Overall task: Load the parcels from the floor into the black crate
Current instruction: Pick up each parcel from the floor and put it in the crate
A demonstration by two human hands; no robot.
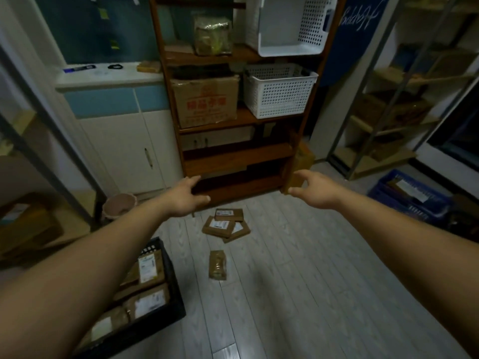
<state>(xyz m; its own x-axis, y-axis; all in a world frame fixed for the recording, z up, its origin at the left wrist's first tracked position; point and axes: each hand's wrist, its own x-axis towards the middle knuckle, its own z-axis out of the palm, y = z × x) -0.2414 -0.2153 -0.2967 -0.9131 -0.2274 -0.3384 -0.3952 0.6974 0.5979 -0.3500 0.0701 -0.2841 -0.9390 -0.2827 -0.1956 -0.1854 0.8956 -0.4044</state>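
Three flat brown parcels with white labels (pixel 225 225) lie overlapping on the grey floor in front of the wooden shelf. A single small brown parcel (pixel 218 265) lies nearer to me. The black crate (pixel 174 283) stands at the lower left, partly hidden by my left forearm, with several labelled parcels inside. My left hand (pixel 187 198) is stretched forward above the floor, fingers apart, holding nothing. My right hand (pixel 314 190) reaches out at the same height, fingers curved and apart, in front of the foot of the shelf's right post.
A tall wooden shelf (pixel 233 156) with a cardboard box and white baskets stands straight ahead. A blue crate (pixel 409 196) with parcels sits on the floor at right. A pink bin (pixel 119 204) stands by the white cabinet at left. Metal racks flank both sides.
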